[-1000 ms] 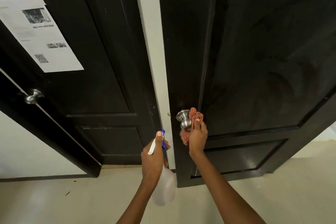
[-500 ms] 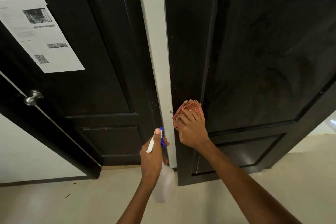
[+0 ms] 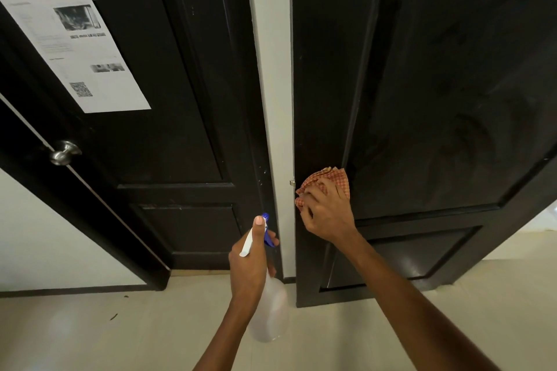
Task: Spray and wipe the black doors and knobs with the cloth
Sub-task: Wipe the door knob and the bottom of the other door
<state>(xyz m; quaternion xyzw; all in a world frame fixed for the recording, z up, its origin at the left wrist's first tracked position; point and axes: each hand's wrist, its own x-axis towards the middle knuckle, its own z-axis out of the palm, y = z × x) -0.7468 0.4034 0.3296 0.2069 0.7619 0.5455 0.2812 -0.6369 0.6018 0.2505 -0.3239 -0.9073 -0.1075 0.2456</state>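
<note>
— Where is the cloth sitting right now?

— The right hand (image 3: 327, 215) is pressing the checked orange cloth (image 3: 328, 179) against the right door (image 3: 452, 99), close to that door's left edge. Its fingers (image 3: 312, 199) are curling round the bunched fabric and grasping it. Whatever is lying under the cloth is hidden.

— And the other hand?

— The left hand (image 3: 250, 262) is gripping the spray bottle (image 3: 269, 310) by the neck, thumb lying along the white and blue spray head, the cloudy plastic body hanging below the wrist. It is hovering low, in front of the pale wall strip (image 3: 271, 69) running between the two doors, apart from both.

— How much room is showing around them?

— The pale smooth floor (image 3: 90, 334) is stretching open on the near side of both doors. The left door (image 3: 168, 99) is standing at an angle, its round brushed-metal knob (image 3: 64, 152) far left, well apart from both hands.

— Surfaces?

— Both doors are matt black with recessed panels and raised mouldings; the right one is showing faint smears. A white printed sheet (image 3: 72, 48) is lying flat on the left door's upper panel.
</note>
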